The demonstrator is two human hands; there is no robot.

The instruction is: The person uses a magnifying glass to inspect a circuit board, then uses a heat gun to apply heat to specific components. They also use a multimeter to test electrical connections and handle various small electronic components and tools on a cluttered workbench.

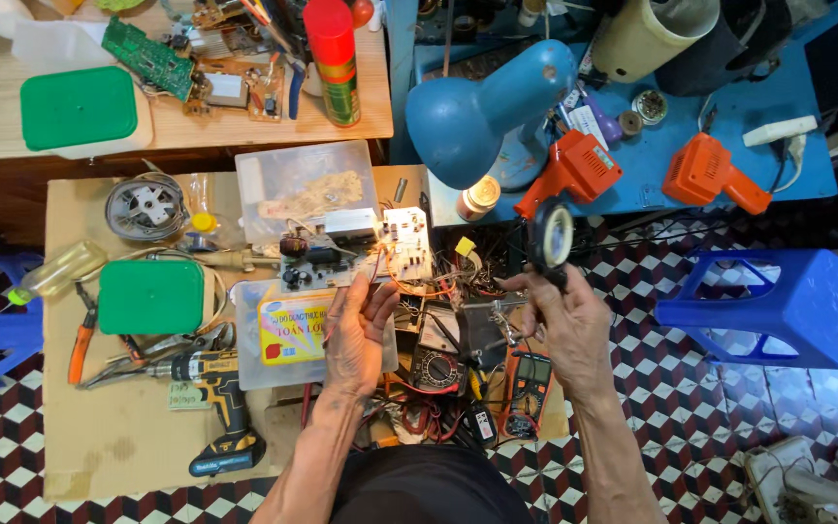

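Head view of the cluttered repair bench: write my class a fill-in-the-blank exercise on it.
1. The right hand holds up a roll of black ____.
2. The left hand pinches a thin red ____.
3. The yellow-and-black cordless drill lies on a sheet of ____.

Missing words: tape; wire; cardboard

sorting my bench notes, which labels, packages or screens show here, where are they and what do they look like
Spray can: upright at top centre, red cap, red, green and yellow wrap.
Yellow label: on the clear box beside the left hand, rectangular, red lettering.
Digital multimeter: below the right hand, dark body, orange trim, grey screen.
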